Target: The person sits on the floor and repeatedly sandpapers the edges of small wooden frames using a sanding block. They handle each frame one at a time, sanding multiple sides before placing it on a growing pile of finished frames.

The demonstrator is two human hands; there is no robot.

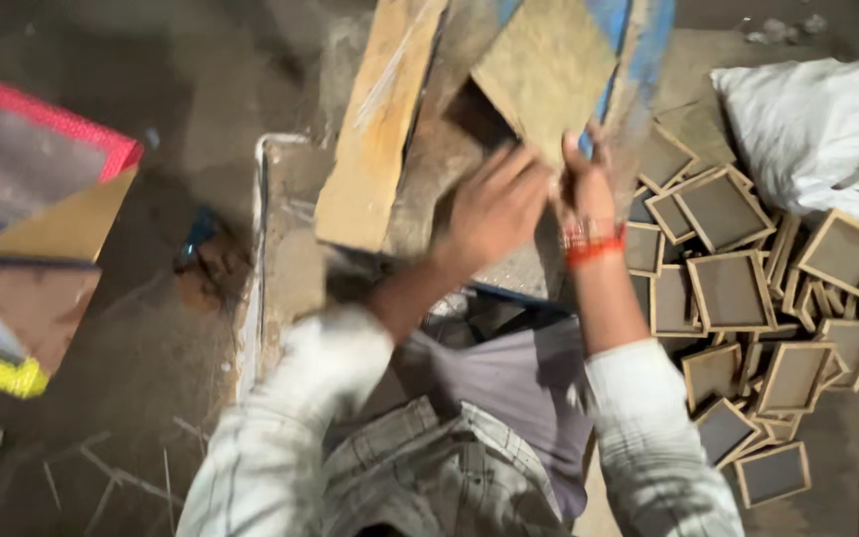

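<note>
My right hand (587, 179), with red threads at the wrist, grips the lower corner of a square, dust-covered board (546, 75) held up tilted. My left hand (494, 209) is blurred just left of it, fingers spread against or near the board's lower edge; contact is unclear. Both hands hover over a metal tray (280, 229) holding a wooden plank (380, 119).
A pile of several small wood-framed square slates (738, 298) lies on the floor at right. A white sack (807, 119) sits behind them. A pink-rimmed panel (32, 139) and a cardboard piece (62, 229) lie at left. A blue frame (648, 40) stands behind the board.
</note>
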